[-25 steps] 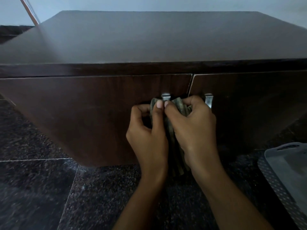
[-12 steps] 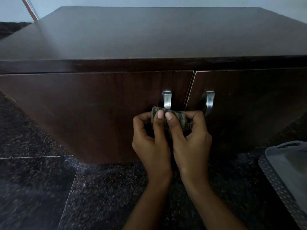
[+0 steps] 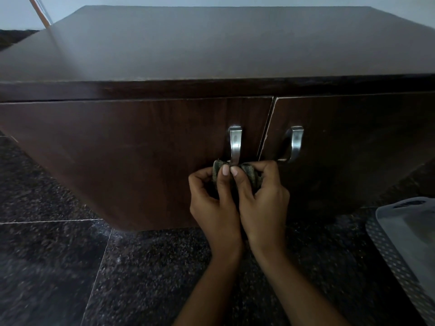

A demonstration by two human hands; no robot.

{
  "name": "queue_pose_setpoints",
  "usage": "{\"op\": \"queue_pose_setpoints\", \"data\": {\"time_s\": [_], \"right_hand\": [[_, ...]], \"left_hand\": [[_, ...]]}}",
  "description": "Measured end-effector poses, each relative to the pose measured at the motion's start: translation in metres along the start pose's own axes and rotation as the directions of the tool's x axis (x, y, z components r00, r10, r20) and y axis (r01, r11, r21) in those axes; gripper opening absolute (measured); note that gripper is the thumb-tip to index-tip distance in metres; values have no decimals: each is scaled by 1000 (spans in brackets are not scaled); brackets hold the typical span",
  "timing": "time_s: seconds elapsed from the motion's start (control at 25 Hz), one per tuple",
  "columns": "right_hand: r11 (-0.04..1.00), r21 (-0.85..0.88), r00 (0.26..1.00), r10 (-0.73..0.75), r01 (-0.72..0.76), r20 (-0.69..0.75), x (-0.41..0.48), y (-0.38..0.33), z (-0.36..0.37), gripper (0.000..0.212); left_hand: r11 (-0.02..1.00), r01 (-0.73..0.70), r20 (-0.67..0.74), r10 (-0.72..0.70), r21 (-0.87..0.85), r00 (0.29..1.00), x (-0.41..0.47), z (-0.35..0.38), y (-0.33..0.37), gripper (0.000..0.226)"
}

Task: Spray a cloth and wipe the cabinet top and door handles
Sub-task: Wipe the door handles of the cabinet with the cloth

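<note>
A low dark wooden cabinet [image 3: 131, 161] with a bare top [image 3: 211, 43] fills the view. Its two doors each carry a curved metal handle: the left handle [image 3: 235, 143] and the right handle [image 3: 296, 142]. My left hand [image 3: 215, 201] and my right hand [image 3: 261, 198] are side by side, both gripping a bunched greenish cloth [image 3: 247, 171]. The cloth is wrapped around the bottom end of the left handle, thumbs touching just below it. Most of the cloth is hidden behind my fingers.
The floor is dark speckled stone tile [image 3: 58, 267] with pale grout lines. A grey plastic tray or bin with a perforated rim [image 3: 400, 243] sits on the floor at the right. A thin pole [image 3: 38, 10] leans at the back left.
Both hands with the cloth slid down the left handle from near its top to its bottom end, uncovering the metal above.
</note>
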State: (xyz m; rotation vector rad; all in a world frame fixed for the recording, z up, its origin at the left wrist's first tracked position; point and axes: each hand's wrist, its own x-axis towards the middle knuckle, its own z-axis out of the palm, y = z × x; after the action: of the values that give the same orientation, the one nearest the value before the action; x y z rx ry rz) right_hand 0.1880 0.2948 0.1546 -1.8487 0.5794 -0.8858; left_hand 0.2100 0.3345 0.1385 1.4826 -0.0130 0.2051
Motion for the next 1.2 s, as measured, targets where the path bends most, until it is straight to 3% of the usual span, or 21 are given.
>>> {"op": "queue_pose_setpoints", "data": {"time_s": [0.2, 0.4, 0.72, 0.84, 1.0, 1.12, 1.2], "right_hand": [[999, -18, 999, 37, -37, 31, 0, -4, -2, 13], [996, -7, 996, -85, 85, 6, -3, -8, -3, 13], [996, -61, 998, 60, -57, 32, 0, 8, -1, 12], [993, -10, 989, 122, -122, 78, -8, 16, -8, 11], [935, 168, 947, 294, -314, 134, -17, 23, -20, 15], [852, 257, 889, 424, -456, 171, -18, 27, -27, 22], [836, 250, 871, 453, -489, 190, -22, 28, -41, 32]], "left_hand": [[1000, 11, -19, -10, 19, 1000, 1, -2, 2, 10], [998, -64, 11, 64, 9, 998, 0, -4, 6, 12], [995, 14, 52, -19, 95, 998, 3, -7, -3, 9], [988, 81, 137, -100, 132, 986, -3, -13, -7, 15], [960, 245, 361, -279, 138, 890, -13, -24, -8, 34], [928, 362, 501, -355, 88, 789, -20, -29, -1, 24], [872, 489, 519, -420, 4, 744, -27, -26, 4, 21]]}}
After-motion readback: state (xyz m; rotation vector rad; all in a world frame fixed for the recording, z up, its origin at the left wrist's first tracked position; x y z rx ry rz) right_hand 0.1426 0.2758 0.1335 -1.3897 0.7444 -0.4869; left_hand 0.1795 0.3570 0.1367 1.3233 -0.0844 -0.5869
